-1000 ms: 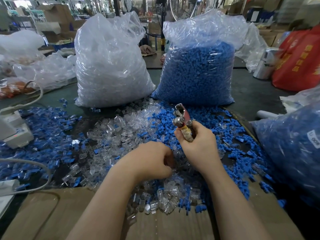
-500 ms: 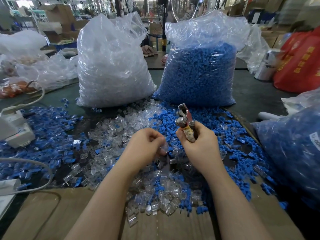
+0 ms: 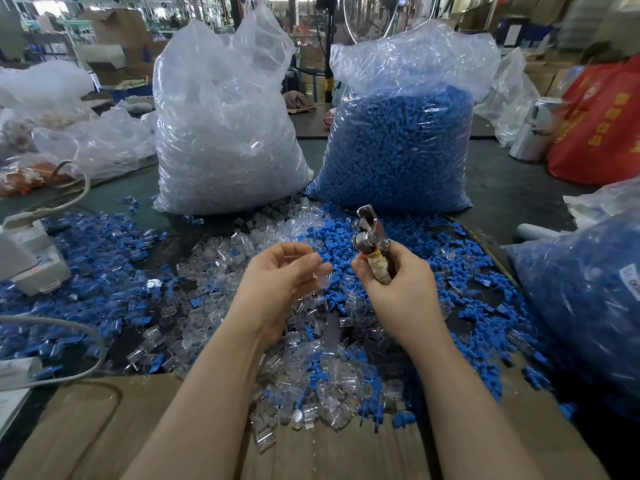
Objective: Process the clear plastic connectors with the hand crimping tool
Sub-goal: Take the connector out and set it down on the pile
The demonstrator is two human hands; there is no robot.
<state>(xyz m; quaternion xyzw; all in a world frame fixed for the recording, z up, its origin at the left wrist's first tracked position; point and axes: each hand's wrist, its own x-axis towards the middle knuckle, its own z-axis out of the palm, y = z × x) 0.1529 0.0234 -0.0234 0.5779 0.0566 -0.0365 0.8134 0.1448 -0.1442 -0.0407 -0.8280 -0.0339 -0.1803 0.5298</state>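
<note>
Now the left hand (image 3: 282, 277) has lifted off the heap, pinching a clear connector (image 3: 320, 278) just beside the crimping tool (image 3: 372, 244), gripped upright by the right hand (image 3: 398, 282). Loose clear connectors (image 3: 311, 386) and blue pieces (image 3: 86, 271) cover the bench (image 3: 512, 199); a clear bag (image 3: 225, 133) stands at 11 o'clock, a blue bag (image 3: 398, 143) at 1.

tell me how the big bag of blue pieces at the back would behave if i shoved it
The bag of blue pieces is packed full, so probably heavy and slow to slide. Its thin crinkled film would likely dent rather than push stiffly. The broad slumped base suggests it won't tip easily.
</note>
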